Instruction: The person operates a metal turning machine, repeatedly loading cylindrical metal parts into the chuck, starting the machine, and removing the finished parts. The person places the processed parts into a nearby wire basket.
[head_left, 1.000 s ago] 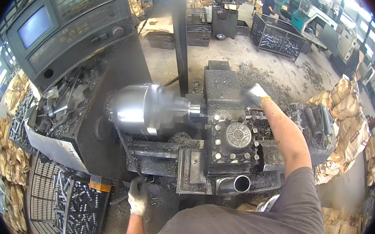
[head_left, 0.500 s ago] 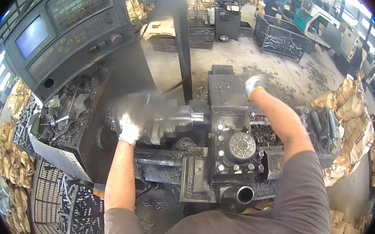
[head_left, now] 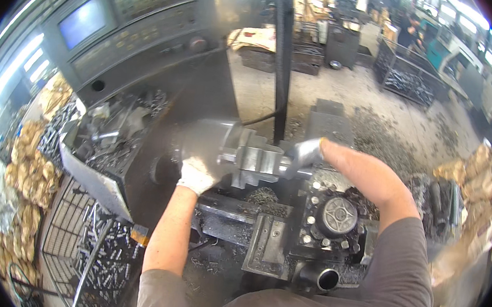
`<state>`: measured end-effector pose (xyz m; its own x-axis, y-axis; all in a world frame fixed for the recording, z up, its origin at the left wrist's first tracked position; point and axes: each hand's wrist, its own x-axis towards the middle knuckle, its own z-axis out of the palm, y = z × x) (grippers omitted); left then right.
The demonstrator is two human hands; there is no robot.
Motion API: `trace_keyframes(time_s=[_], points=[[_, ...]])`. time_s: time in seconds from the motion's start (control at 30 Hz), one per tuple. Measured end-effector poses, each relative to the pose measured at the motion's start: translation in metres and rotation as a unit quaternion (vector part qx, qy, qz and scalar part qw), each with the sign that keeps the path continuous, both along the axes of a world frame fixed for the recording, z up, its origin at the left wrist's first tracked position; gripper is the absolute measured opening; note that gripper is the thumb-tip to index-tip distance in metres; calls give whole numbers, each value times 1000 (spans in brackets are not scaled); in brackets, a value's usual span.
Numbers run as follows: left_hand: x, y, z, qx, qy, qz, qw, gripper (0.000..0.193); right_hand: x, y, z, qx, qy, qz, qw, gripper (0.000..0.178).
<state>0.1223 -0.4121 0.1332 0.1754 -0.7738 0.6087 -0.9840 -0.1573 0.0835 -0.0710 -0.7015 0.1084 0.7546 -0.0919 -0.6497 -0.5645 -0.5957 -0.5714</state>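
My left hand, in a white glove, rests against the lower front of the lathe chuck; its fingers blend into the bright, blurred metal. Stepped jaws stick out from the chuck toward the right. At their right end is my gloved right hand, fingers pointing down beside a short shiny metal piece. Motion smears that hand, so its grip does not show. Just right of it sits the tool turret, a dark block with a round star-patterned cap and several bolts.
A control panel with a lit screen rises at the left. Below it, a tray holds metal scraps, and a wire basket holds small metal parts. Brown sacks stand at the right. A co-worker is in the back.
My right hand has come from beyond the turret, leftward and down, to the end of the chuck jaws. My left hand stays at the chuck. The whole view has shifted.
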Motion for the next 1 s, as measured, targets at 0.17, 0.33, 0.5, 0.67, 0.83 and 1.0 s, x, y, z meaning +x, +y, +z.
trace_keyframes(time_s=[0.17,0.33,0.5,0.67,0.83,1.0], points=[[9,5,1,-38,-27,8,999,93,-21,19,17,-87,-33,43,995,66],[23,-18,12,16,11,-17,1000,86,-82,12,58,-512,-24,77,855,56],[45,-38,17,51,61,-39,996,87,-104,143,146,-542,-167,-140,812,54],[-67,44,-44,-34,506,-392,768,96,-141,285,107,57,-233,-347,907,53],[-161,125,-96,75,936,-197,282,64,-169,345,-38,590,-148,-550,573,59],[-182,106,-164,90,904,-13,419,71,-179,368,-151,-30,-293,-383,876,67]])
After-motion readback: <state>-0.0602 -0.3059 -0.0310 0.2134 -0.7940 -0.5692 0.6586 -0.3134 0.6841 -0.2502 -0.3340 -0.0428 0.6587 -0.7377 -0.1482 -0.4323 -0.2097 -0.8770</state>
